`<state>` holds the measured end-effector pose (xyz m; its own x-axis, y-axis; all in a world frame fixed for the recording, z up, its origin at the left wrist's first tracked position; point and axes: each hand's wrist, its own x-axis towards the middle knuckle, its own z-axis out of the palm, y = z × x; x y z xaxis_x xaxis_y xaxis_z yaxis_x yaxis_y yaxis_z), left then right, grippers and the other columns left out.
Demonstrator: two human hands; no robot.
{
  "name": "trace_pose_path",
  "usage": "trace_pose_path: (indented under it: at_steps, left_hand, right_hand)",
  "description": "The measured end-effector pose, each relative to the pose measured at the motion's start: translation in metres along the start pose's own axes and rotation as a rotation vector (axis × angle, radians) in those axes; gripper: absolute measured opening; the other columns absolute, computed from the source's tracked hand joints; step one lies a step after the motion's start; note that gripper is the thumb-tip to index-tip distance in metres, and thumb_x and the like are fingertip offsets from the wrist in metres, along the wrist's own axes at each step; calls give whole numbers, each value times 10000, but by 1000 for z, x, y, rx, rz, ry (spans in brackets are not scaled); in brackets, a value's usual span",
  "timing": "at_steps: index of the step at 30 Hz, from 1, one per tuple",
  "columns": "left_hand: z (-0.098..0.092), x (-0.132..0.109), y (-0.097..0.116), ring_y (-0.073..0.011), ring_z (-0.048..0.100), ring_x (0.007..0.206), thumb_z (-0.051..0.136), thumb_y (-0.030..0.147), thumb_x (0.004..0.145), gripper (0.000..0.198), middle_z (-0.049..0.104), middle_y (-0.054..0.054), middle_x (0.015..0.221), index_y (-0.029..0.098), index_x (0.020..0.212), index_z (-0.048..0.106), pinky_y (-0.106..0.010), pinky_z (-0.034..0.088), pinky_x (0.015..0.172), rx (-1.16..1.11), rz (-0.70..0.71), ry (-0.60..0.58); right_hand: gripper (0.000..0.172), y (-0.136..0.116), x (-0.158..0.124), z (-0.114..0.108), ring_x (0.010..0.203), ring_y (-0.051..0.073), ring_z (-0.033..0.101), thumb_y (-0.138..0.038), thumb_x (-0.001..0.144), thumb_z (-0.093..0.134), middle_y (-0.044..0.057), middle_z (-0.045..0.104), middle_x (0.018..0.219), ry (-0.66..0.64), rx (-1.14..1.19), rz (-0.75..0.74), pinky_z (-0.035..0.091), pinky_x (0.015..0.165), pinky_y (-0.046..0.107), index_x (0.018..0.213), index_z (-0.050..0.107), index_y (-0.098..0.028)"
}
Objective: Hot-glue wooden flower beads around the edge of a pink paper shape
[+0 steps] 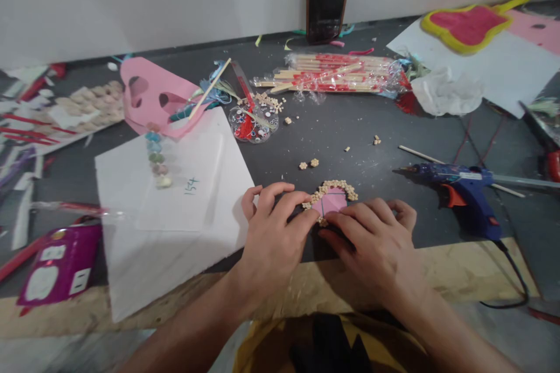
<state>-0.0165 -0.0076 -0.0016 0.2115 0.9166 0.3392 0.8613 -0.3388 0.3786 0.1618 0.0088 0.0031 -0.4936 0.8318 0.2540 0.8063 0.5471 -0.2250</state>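
Bare tabletop [350, 128] ahead, apparently loose beads [308, 164]; glue gun [464, 189] right, paper [175, 227] left.

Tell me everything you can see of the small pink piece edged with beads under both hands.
The pink piece lies flat on the dark grey table. It looks like thin card or foam, with faint lines drawn across its face. Tiny beige beads arch along its far rim and down its left side. The left hand touches its left edge with fingertips; the right hand covers its near part.
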Motion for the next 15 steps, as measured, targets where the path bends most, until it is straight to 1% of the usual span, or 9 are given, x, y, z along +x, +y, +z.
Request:
trace_pose_path:
  at_steps: [3, 6, 9, 11, 15]
  left_hand:
    - [0, -1, 0, -263, 495, 1077, 546, 175, 887, 171, 674, -17, 1046, 267, 899, 689, -493, 322, 904, -2, 1, 4]
    - [0, -2, 0, -265, 481, 1109, 506, 183, 915, 202, 669, -8, 1072, 274, 927, 686, -498, 316, 912, -12, -13, -39]
    - [1, -2, -2, -266, 465, 1125, 507, 173, 912, 212, 664, -8, 1086, 285, 925, 686, -502, 309, 909, -14, -9, -50]
    - [1, -2, -2, -266, 462, 1119, 507, 167, 907, 217, 666, -10, 1078, 289, 912, 687, -507, 306, 901, -16, 1, -31]
    - [1, -2, -1, -258, 459, 1130, 469, 176, 927, 241, 660, -3, 1105, 290, 933, 682, -504, 312, 908, -10, -9, -57]
  right_hand:
    - [120, -1, 2, 0, 802, 180, 523, -337, 892, 576, -21, 677, 806, 11, 6, -11, 274, 839, 417, 865, 667, -263]
    - [105, -2, 5, -1, 785, 173, 533, -287, 896, 574, -28, 684, 794, 13, 22, -22, 287, 827, 412, 858, 669, -263]
    - [137, -2, 7, 0, 776, 174, 530, -261, 906, 556, -25, 689, 789, 23, 37, -26, 281, 815, 412, 834, 672, -255]
    - [160, -3, 7, 1, 776, 175, 522, -251, 912, 542, -22, 691, 793, 24, 39, -22, 272, 820, 415, 821, 673, -252]
    - [158, -4, 7, 3, 784, 174, 513, -240, 911, 542, -21, 689, 786, 14, 41, -17, 261, 837, 412, 818, 670, -249]
